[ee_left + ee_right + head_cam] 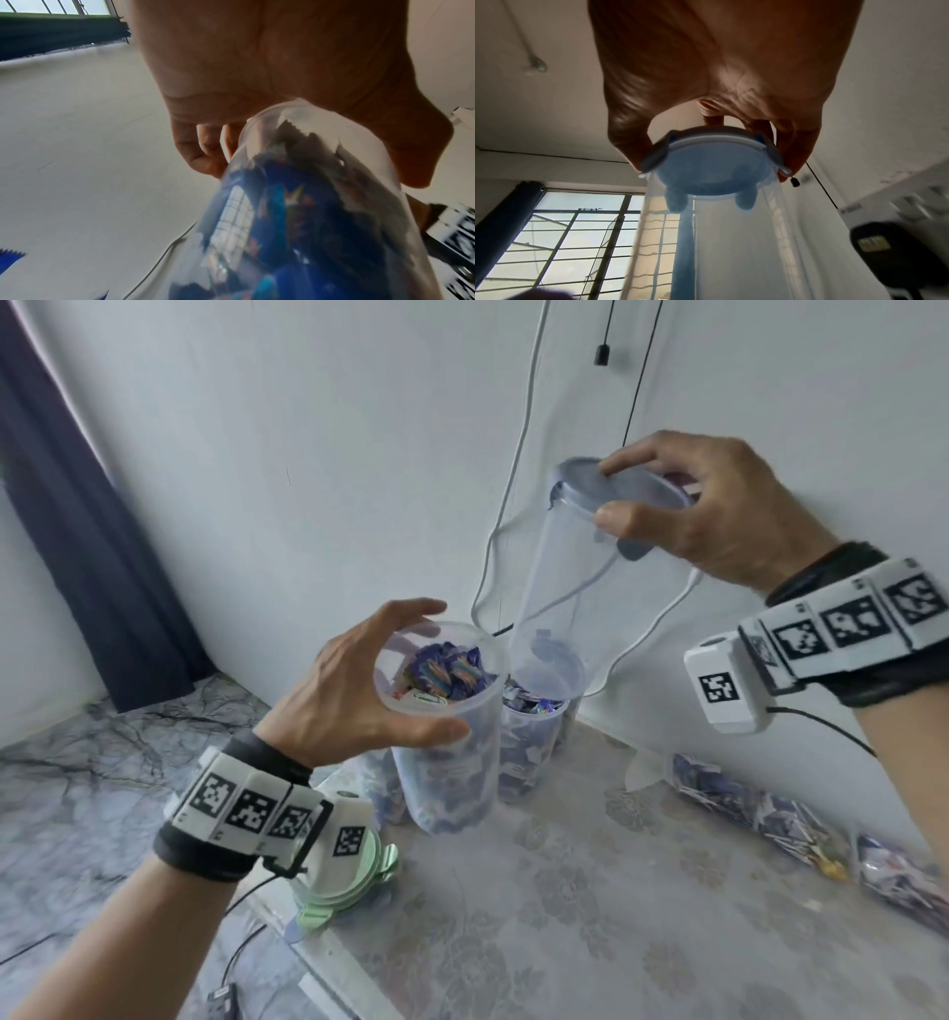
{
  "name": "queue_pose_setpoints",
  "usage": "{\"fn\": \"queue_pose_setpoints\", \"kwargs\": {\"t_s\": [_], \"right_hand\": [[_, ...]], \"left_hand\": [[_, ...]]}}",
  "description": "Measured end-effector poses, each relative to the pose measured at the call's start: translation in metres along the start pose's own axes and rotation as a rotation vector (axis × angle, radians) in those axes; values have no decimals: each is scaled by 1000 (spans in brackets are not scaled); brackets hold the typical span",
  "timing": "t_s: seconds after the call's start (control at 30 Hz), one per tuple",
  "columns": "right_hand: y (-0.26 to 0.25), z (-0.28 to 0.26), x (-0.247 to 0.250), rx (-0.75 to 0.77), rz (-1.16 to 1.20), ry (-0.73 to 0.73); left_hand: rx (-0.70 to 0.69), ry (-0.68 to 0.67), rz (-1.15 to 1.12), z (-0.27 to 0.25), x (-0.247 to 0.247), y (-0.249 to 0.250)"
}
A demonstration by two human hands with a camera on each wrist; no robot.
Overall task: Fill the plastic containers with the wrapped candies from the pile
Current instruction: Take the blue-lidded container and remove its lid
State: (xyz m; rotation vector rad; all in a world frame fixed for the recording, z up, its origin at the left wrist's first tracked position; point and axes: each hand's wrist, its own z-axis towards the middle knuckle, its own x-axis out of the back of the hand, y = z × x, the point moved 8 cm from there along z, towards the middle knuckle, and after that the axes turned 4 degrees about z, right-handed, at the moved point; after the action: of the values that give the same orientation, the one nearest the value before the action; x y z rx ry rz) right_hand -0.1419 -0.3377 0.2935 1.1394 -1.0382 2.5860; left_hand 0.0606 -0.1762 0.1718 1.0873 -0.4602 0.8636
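Gripping the rim of an open, clear plastic tub (pixel 447 737) packed with blue wrapped candies (pixel 444 675), the left hand (pixel 354 690) holds it at 7 o'clock above the patterned table (pixel 590 891). At 1 o'clock the right hand (pixel 719 505) curls around the blue clip lid (pixel 616 487) of a tall, empty clear container (pixel 580 588), held tilted over a second candy-filled tub (pixel 534 742). Bagged candies (pixel 760 814) lie at 4 o'clock; a green lid (pixel 354 880) lies at 7 o'clock.

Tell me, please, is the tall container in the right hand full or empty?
Empty: the tall container is see-through, showing only wall and cable behind it; its blue lid is on.
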Motion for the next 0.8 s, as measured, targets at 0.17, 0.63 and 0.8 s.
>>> {"fn": "queue_pose_setpoints", "kwargs": {"t_s": [0.17,0.63,0.8], "right_hand": [[19,-43,-21,-49,92,-100],[48,-126,-187,11,-25,-384],[59,-127,-204,30,-90,-365]], "left_hand": [[31,62,11,-1,30,11],[120,155,73,-12,63,16],[125,164,61,-7,65,13]]}}
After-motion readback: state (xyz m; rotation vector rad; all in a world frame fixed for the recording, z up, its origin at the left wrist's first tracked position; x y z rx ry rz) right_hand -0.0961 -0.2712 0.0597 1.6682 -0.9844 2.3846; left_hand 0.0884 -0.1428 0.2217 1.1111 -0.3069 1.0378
